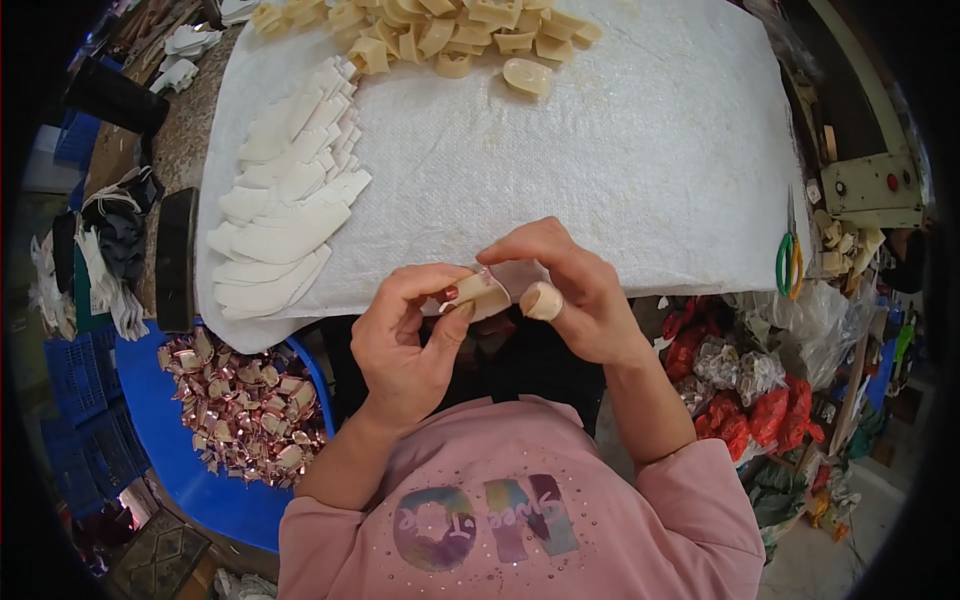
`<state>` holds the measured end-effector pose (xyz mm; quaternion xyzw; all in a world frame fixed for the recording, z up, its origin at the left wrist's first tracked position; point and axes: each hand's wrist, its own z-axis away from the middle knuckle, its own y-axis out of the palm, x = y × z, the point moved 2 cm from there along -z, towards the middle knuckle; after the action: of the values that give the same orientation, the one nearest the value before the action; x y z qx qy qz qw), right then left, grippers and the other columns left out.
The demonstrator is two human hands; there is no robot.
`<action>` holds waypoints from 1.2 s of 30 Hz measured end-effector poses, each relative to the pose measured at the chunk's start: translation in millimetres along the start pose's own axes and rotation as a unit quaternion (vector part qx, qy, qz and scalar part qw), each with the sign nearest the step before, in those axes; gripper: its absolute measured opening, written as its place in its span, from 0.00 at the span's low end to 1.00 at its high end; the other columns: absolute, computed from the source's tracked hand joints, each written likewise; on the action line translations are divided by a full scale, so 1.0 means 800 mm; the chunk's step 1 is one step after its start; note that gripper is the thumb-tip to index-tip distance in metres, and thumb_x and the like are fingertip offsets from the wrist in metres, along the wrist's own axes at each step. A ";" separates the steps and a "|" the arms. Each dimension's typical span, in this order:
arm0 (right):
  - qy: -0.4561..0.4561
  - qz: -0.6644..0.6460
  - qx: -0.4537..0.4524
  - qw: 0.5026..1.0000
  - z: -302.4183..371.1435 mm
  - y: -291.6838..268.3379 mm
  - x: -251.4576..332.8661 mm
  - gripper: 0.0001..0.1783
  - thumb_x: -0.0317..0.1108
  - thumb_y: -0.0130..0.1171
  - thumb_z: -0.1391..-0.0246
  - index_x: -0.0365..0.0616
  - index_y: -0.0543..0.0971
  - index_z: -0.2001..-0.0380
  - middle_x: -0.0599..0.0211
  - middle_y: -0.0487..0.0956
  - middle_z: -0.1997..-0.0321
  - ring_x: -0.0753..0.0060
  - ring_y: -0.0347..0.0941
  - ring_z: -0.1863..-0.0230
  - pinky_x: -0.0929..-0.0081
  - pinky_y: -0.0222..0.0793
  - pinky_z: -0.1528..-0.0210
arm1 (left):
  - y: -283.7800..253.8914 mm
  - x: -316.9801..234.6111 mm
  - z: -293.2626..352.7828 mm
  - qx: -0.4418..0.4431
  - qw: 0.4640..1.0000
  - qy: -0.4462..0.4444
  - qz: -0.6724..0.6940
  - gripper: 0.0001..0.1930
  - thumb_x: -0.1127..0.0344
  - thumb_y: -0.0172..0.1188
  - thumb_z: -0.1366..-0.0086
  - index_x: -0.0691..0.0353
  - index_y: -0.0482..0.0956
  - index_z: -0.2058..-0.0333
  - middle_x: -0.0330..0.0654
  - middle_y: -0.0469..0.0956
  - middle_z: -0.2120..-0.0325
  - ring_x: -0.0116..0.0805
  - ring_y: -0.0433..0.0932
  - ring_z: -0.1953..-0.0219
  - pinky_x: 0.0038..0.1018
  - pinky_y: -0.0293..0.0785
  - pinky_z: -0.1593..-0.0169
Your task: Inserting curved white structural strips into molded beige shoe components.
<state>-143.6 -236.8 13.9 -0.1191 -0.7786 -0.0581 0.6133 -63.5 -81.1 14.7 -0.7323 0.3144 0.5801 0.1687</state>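
Note:
In front of my body, at the near edge of the table, both hands are at a small curved beige piece (484, 294). My left hand (405, 325) pinches its left end between thumb and fingers, where a shiny reddish bit shows. My right hand (580, 295) is curled at the other side, its index finger reaching the piece's upper edge. A thin white piece (520, 274) lies between my right index finger and thumb, against the beige one. Beige tape (541, 301) wraps the right thumb. How the two pieces join is partly hidden by my fingers.
White cut pieces (290, 200) overlap along the left of the white-covered table (560, 150). Beige molded pieces (460, 30) are heaped at the far edge. A blue tub (190, 470) holds many shiny pink-and-beige pieces (245, 405). Green-and-orange-handled scissors (789, 262) lie at the right edge.

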 end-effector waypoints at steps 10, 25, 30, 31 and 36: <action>-0.066 0.172 -0.078 0.980 -0.004 0.022 0.010 0.12 0.21 0.53 0.59 0.43 0.71 0.67 0.63 0.71 0.63 0.57 0.62 0.60 0.68 0.58 0.55 | 0.016 0.002 0.000 -0.020 0.995 -0.084 0.056 0.05 0.76 0.58 0.40 0.71 0.74 0.66 0.47 0.75 0.62 0.28 0.75 0.61 0.23 0.74 0.59; 0.050 -0.094 -0.063 0.992 0.000 -0.004 0.010 0.20 0.37 0.58 0.48 0.39 0.73 0.54 0.64 0.73 0.55 0.71 0.67 0.50 0.72 0.61 0.47 | -0.004 -0.006 -0.019 0.037 0.975 0.129 -0.176 0.04 0.73 0.65 0.49 0.61 0.79 0.73 0.41 0.71 0.63 0.30 0.69 0.67 0.23 0.67 0.66; 0.103 -0.116 -0.009 0.988 -0.002 -0.001 0.016 0.27 0.27 0.66 0.59 0.39 0.71 0.52 0.64 0.77 0.59 0.71 0.73 0.56 0.72 0.69 0.54 | -0.002 -0.011 -0.014 0.091 0.951 0.211 -0.207 0.10 0.75 0.67 0.56 0.57 0.81 0.71 0.42 0.71 0.60 0.36 0.70 0.60 0.26 0.66 0.61; 0.103 -0.117 -0.011 0.988 -0.002 -0.002 0.012 0.27 0.27 0.66 0.59 0.39 0.71 0.52 0.64 0.77 0.59 0.71 0.73 0.56 0.72 0.69 0.54 | -0.004 -0.012 -0.013 0.081 0.966 0.185 -0.164 0.12 0.70 0.66 0.51 0.58 0.80 0.65 0.44 0.71 0.59 0.36 0.70 0.58 0.26 0.66 0.61; -0.059 0.096 -0.007 0.994 -0.008 0.002 0.031 0.27 0.26 0.66 0.61 0.44 0.72 0.53 0.65 0.78 0.59 0.66 0.74 0.59 0.72 0.71 0.60 | -0.011 0.000 -0.009 0.185 0.967 -0.168 0.058 0.32 0.51 0.44 0.33 0.70 0.53 0.39 0.47 0.67 0.54 0.29 0.68 0.57 0.23 0.66 0.59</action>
<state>-142.4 -233.6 39.2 -0.2004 -0.7981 0.0026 0.5682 -52.3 -79.0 15.5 -0.5608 0.4249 0.6355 0.3178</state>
